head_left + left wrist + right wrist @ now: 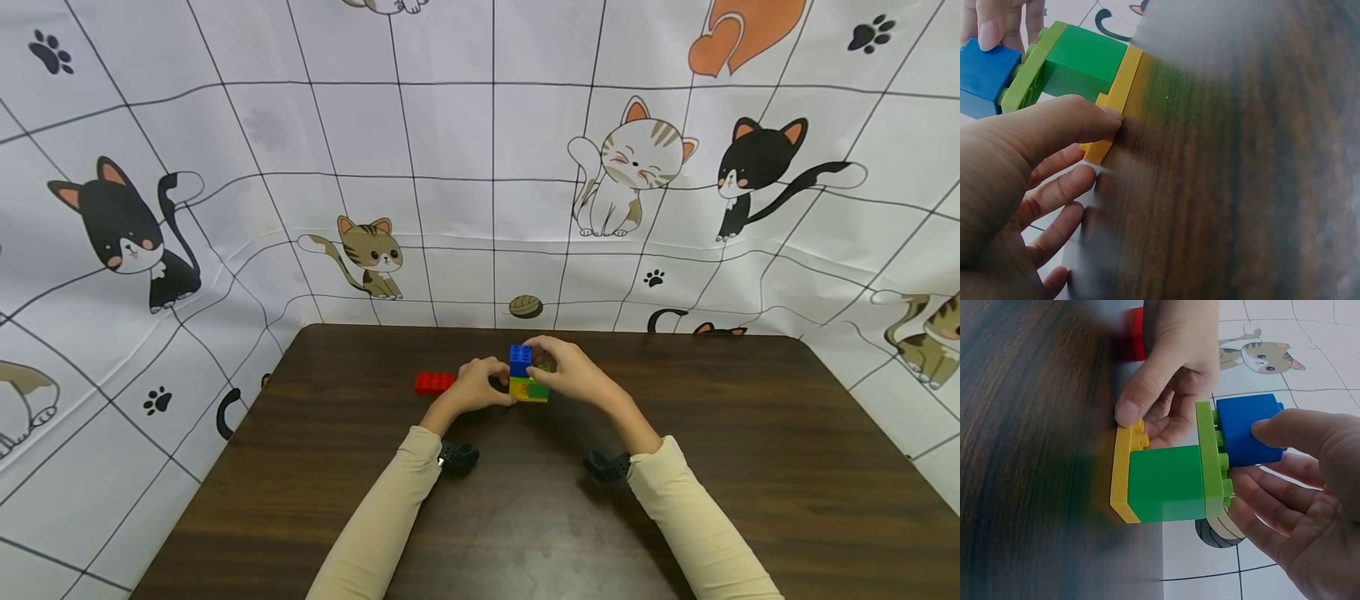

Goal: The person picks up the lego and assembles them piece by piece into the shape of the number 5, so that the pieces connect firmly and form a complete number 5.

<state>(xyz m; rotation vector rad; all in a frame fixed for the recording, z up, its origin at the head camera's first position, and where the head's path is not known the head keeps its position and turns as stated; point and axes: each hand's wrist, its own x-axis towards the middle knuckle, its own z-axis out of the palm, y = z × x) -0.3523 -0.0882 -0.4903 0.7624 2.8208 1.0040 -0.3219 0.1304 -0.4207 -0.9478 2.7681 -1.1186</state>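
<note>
One block stack (pixel 538 389), held two-handed, just below the head view's centre.
Left hand (pixel 476 387) pinches the yellow base (pixel 1120 469), seemingly to steady it on the tabletop (pixel 300 500); right hand (pixel 573 373) grips the blue block (pixel 1235 431) up top, likely to hold it straight.

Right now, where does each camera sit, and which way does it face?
Head: on the head, facing forward and down at the table and cat-print sheet; left grip, right grip and sleeves show.
Left wrist: on that wrist, facing the yellow brick; left grip close, right grip partly.
Right wrist: on that wrist, facing the blue brick; right grip close, left grip farther off.
Both wrist views share the brick stack sideways, the table on opposite sides.
</note>
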